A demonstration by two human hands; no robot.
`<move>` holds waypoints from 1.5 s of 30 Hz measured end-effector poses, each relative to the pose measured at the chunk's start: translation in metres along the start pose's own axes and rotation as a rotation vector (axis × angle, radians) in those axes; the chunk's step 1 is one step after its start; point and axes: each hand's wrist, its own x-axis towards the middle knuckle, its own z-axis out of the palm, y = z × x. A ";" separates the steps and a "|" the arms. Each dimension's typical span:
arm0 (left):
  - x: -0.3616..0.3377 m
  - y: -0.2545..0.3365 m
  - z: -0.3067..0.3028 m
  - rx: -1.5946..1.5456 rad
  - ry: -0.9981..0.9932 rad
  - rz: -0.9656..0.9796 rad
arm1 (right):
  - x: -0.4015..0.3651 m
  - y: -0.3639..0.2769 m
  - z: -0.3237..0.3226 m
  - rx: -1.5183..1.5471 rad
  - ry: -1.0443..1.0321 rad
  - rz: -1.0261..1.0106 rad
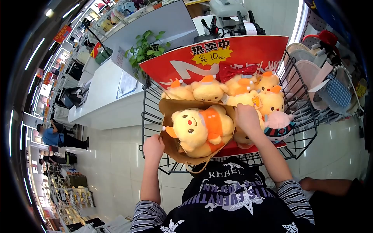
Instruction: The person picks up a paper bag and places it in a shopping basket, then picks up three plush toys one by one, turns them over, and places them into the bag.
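A brown paper bag (169, 150) with a rope handle rests at the near side of a black wire basket (307, 134). Inside its open top lies a yellow plush bear (188, 130) in an orange outfit, face up. My left hand (154, 146) is closed on the bag's left rim. At the right rim, my right hand (247, 118) is closed on the bag, its fingertips partly hidden. Behind and to the right are several similar plush bears (208, 89), a red sequined bow (237, 71) and a pink plush toy (278, 123).
A red sign (256, 50) stands along the basket's back. Beyond it are a white counter (103, 91) and a potted plant (147, 50). Slippers (303, 70) hang at the right. A person's bare arm (326, 185) is at lower right; another person (58, 136) stands far left.
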 end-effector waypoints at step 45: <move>-0.035 0.185 0.013 -0.185 -0.150 0.556 | 0.103 -0.023 0.007 0.527 -0.542 0.105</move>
